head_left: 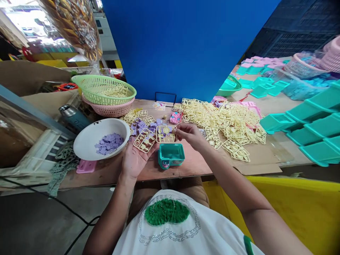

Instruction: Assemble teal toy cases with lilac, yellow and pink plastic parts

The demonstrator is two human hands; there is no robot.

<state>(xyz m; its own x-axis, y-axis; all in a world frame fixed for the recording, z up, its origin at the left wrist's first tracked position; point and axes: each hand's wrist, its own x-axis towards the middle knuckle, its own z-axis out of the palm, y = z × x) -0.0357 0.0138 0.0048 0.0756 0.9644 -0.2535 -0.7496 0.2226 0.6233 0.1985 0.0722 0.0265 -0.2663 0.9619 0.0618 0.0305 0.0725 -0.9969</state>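
Note:
My left hand (135, 157) is palm up, with a cream plastic parts frame (145, 140) lying tilted across its fingers. A second cream parts frame (166, 134) is pinched at its right edge by my right hand (190, 134). Small moulded pieces, one of them round, sit inside these frames. Just below them stands a teal plastic box (171, 156), its top open, with a small pinkish figure on its front. Loose purple pieces (142, 125) lie on the table behind my left hand.
A white bowl (85, 141) holds purple pieces at left, before stacked green (103, 79) and pink baskets and a flask (73, 117). A large heap of cream frames (220, 118) covers the right. Teal boxes (313, 124) are stacked farther right. A blue panel (180, 46) rises behind.

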